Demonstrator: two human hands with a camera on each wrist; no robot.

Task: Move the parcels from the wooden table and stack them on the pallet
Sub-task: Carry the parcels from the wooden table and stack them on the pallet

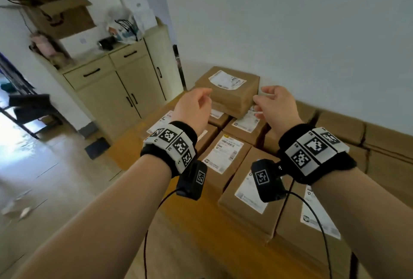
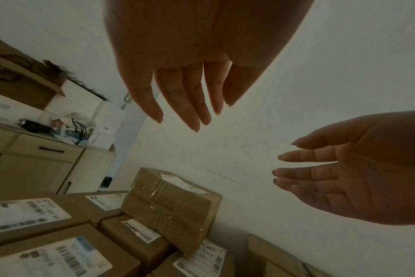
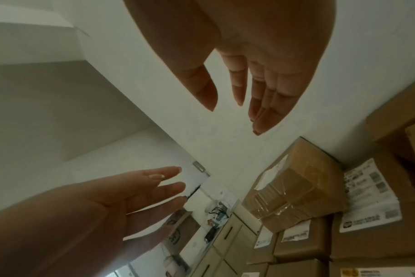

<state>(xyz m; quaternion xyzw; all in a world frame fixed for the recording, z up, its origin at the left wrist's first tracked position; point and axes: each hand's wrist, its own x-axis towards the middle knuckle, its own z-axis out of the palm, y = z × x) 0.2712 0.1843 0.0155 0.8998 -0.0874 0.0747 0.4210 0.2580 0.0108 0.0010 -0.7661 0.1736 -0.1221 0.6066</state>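
Note:
Several brown cardboard parcels with white labels lie packed together on the wooden table (image 1: 196, 223). One taped parcel (image 1: 228, 86) (image 2: 173, 204) (image 3: 294, 189) sits on top of the others at the far end, against the wall. My left hand (image 1: 201, 100) (image 2: 194, 112) hovers in the air near that parcel's left side, fingers straight and holding nothing. My right hand (image 1: 266, 100) (image 3: 237, 97) hovers near its right side, also relaxed and holding nothing. Neither hand touches a parcel. The pallet is not in view.
A cream cabinet (image 1: 116, 86) with clutter and an open cardboard box (image 1: 55, 6) on top stands left of the table. More brown boxes (image 1: 380, 144) line the white wall on the right. Tiled floor (image 1: 44, 178) lies to the left.

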